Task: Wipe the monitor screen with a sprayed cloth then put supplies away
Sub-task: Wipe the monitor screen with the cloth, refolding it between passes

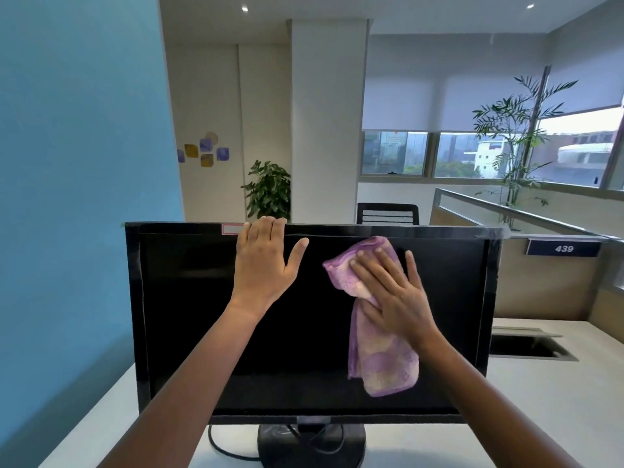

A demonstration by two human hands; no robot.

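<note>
Items counted: one black flat-panel monitor with a dark screen, one purple and cream terry cloth, and two bare hands. The monitor stands upright on one round black stand on a white desk, and one black cable loops beside the base. The left hand lies flat on the upper left of the screen, its four fingers held together with the tips reaching the top bezel and the thumb spread wide to the right. The right hand presses the cloth against the upper right of the screen with its fingers straight and fanned apart. The cloth is bunched above that hand near the top bezel, and its loose tail hangs down the glass below the palm. One white sticker with a red border sits on the top bezel, just left of the left hand. Containers: one rectangular grey-rimmed opening is set into the desk to the right of the monitor (its interior is dark, contents cannot be told). Beyond the monitor: one black mesh office chair, two green potted plants, one broad-leaved and one tall and feathery, and one dark blue sign reading 439 on the partition. No spray bottle can be made out.
</note>
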